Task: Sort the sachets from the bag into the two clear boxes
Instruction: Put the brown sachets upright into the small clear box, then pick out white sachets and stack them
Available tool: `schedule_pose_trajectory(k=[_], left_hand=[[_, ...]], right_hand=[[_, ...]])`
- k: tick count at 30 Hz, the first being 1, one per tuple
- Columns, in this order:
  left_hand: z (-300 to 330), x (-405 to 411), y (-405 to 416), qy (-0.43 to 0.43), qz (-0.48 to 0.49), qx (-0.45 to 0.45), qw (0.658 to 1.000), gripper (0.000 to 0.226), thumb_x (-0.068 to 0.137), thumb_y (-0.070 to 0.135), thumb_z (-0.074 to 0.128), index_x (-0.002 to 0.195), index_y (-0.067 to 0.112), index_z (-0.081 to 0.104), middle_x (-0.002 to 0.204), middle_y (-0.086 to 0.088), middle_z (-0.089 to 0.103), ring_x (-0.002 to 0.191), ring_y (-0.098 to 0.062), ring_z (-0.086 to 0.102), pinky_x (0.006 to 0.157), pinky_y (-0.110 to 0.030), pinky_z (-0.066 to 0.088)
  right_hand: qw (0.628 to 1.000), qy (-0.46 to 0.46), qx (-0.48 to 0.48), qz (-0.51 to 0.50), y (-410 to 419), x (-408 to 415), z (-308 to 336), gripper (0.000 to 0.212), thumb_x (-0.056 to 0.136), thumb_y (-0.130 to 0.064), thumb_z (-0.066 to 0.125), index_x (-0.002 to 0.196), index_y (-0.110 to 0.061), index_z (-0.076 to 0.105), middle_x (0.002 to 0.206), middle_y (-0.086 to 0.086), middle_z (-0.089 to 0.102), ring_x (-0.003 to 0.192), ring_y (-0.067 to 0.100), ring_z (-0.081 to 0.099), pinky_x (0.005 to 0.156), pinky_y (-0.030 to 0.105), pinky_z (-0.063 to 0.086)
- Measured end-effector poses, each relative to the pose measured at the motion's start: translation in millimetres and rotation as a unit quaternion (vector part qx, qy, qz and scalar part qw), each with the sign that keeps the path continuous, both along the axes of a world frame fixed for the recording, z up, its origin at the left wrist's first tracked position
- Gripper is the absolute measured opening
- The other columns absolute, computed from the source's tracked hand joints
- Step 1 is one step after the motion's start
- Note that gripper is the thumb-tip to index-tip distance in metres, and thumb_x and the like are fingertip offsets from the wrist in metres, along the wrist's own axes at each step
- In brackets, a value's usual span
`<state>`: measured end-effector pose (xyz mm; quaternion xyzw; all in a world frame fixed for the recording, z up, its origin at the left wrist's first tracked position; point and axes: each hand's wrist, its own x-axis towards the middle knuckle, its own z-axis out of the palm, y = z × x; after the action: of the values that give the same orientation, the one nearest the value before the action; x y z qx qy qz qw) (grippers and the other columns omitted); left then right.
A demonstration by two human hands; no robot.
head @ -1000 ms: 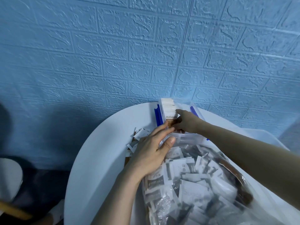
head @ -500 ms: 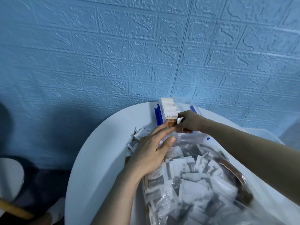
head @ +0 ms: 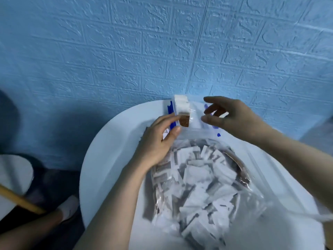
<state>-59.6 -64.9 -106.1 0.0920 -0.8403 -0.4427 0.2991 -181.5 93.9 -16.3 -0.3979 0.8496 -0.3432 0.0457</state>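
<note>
Left hand rests against the near corner of the clear box, fingers extended beside the front brown sachet of the upright row, grip slack on nothing; right hand hovers over the box's right side, fingers spread, grip empty. Box stands at the far edge of the white surface, with the bag, full of unsorted sachets, lying just before it. Risk, judged: a nudge could topple the upright row or slide the box off the far edge.
</note>
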Motion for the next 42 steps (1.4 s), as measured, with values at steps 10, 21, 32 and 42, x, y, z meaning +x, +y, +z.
schedule_pose_trajectory(k=[10,21,32,42], left_hand=[[-9.2,134.4,111.8,0.239,0.142,-0.177,0.944,0.020,0.092,0.007,0.056,0.107,0.016,0.065,0.107,-0.003,0.064,0.101,-0.017,0.060,0.089,-0.029,0.045],[-59.1,145.0,163.1,-0.084,0.197,-0.240,0.947,0.050,0.076,0.030,0.077,0.120,0.009,0.064,0.112,-0.006,0.066,0.099,-0.028,0.062,0.085,-0.037,0.050],[-62.1,141.5,158.4,-0.054,0.190,-0.063,0.978,0.033,0.073,0.031,0.081,0.102,0.023,0.066,0.087,0.013,0.059,0.072,-0.010,0.049,0.065,-0.019,0.037],[-66.4,141.8,151.1,-0.018,0.109,0.212,0.971,0.027,0.084,0.015,0.072,0.086,0.041,0.064,0.076,0.016,0.068,0.066,0.000,0.058,0.070,-0.027,0.048]], right_hand=[[0.985,0.087,-0.143,-0.052,152.2,171.0,-69.8,0.018,0.075,-0.022,0.068,0.092,-0.028,0.071,0.088,-0.010,0.063,0.077,0.002,0.054,0.063,0.005,0.035],[0.979,-0.057,-0.146,-0.131,114.5,197.6,-141.2,0.034,0.076,-0.033,0.075,0.108,-0.035,0.062,0.087,-0.014,0.059,0.068,0.008,0.055,0.064,0.021,0.045],[0.953,-0.168,-0.201,-0.151,110.4,194.7,-144.6,0.023,0.084,-0.017,0.069,0.067,-0.023,0.056,0.050,-0.015,0.051,0.049,0.003,0.039,0.050,0.015,0.034],[0.932,-0.252,-0.228,-0.126,116.2,188.9,-139.9,0.017,0.087,-0.009,0.065,0.075,-0.021,0.060,0.064,-0.011,0.060,0.067,0.011,0.053,0.069,0.026,0.043]])
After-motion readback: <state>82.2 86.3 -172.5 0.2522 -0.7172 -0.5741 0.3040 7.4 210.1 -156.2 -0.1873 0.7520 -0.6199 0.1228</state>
